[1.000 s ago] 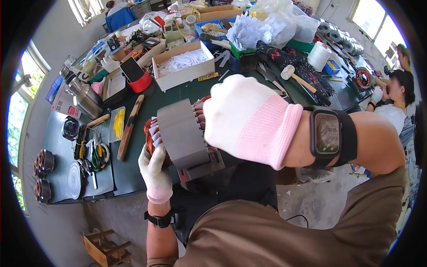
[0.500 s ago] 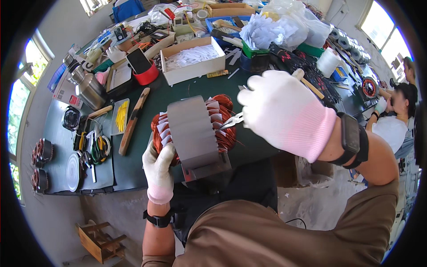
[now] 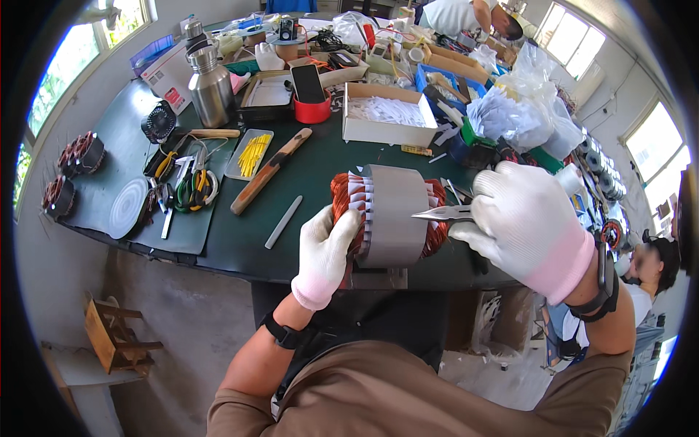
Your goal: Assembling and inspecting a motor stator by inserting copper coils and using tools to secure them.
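A motor stator [image 3: 397, 218] lies on its side near the table's front edge. Its grey core has red-brown copper windings at both ends and white paper slips along the left end. My left hand [image 3: 328, 246] in a white and pink glove is closed around the left windings, thumb upward. In my gloved right hand [image 3: 528, 222] is a pair of needle-nose pliers [image 3: 444, 213], pointing left. Their jaws look closed in front of the core's right part; whether they touch it I cannot tell. The pliers' handles are hidden in the palm.
On the green table [image 3: 313, 164] a wooden stick [image 3: 271, 172], a thin pale strip [image 3: 284, 222] and a tray of yellow pieces [image 3: 251, 154] lie left. Behind stand a box of white paper slips [image 3: 386, 127] and a steel bottle [image 3: 211, 91]. Two people are further off.
The view has swung left, so the stator appears further right. The pliers have come away from the right-hand windings to in front of the core. A pale strip now shows left of the stator.
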A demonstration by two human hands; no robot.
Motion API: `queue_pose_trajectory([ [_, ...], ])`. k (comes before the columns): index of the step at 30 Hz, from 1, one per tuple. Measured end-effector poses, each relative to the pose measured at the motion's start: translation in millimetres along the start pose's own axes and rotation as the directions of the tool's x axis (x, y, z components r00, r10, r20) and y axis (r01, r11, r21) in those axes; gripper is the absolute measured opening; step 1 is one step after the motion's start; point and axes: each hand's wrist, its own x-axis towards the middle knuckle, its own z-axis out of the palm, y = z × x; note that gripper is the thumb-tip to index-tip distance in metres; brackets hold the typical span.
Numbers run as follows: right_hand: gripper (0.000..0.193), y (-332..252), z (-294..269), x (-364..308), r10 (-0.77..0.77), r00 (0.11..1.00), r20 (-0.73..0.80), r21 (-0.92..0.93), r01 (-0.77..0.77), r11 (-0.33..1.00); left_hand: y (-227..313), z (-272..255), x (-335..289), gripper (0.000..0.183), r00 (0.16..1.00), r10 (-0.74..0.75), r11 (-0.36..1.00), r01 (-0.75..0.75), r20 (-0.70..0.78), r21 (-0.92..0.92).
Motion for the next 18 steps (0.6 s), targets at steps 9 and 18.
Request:
queue_pose_trajectory([
  [9, 0.01, -17.4, 1.0, 75.8, -0.177, 0.979, 0.105, -0.151, 0.191, 0.97, 21.3, -9.3, 8.5, 0.032, 0.977, -0.167, 0.983, 0.176, 0.13, -0.061],
  [18, 0.011, -10.8, -9.7, 80.3, -0.094, 0.976, 0.197, -0.152, 0.125, 0.98, 10.3, -25.9, 13.5, 0.04, 0.96, -0.104, 0.989, 0.128, 0.261, -0.076],
])
